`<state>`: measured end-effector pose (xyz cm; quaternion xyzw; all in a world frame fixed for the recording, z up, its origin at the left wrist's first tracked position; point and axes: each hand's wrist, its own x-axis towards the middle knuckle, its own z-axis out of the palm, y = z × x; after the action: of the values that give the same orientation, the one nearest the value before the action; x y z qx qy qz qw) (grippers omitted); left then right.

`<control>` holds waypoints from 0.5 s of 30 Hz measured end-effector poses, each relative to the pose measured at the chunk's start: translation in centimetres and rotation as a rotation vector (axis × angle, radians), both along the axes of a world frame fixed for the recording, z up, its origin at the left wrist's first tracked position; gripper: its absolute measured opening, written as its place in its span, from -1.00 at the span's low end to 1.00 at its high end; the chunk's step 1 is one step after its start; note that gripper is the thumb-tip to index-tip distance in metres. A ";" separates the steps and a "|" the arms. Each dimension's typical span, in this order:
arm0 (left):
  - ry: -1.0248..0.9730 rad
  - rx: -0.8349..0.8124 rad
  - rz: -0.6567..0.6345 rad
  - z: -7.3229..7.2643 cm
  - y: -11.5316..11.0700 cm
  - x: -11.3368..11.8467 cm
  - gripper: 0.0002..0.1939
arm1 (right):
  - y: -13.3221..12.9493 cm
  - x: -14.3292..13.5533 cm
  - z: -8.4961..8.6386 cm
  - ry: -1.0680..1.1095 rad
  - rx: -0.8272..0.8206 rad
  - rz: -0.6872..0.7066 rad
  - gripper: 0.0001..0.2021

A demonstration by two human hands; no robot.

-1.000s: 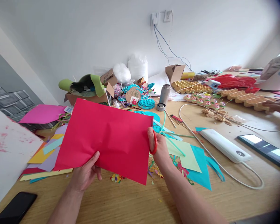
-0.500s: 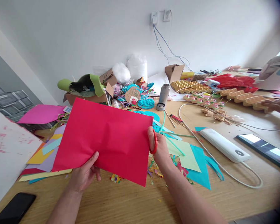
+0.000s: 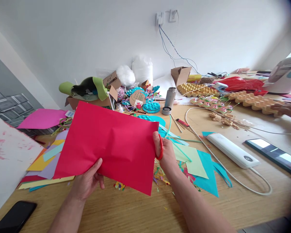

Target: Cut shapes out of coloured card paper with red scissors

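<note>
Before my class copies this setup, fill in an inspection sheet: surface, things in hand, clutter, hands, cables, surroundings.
Surface: wooden table, paper scraps on it.
Things in hand: red sheet, raised, slightly creased; scissors, blades mostly hidden.
Clutter: bottle, power bank, black phone.
Hands: left hand grips sheet's near edge; right hand holds scissors at its right edge.
Cables: white cable looped beside power bank; blue cables along wall.
Surroundings: another person's hand, far right.

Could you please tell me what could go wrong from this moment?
The red sheet buckles near the left hand and may crease. The red-handled scissors in the right hand barely show their blades, so a cut could stray. The metal flask behind, seemingly uncapped, might tip if bumped.
</note>
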<state>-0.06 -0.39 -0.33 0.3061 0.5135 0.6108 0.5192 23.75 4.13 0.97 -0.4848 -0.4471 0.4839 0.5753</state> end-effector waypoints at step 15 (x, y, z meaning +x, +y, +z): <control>-0.007 -0.004 0.030 0.2 0.0 0.2 -0.57 | 0.2 0.2 -0.2 -0.050 -0.025 0.007 -0.45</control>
<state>0.12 -0.36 -0.16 0.2953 0.5172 0.6186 0.5125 23.97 4.36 0.79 -0.5025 -0.4568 0.4792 0.5560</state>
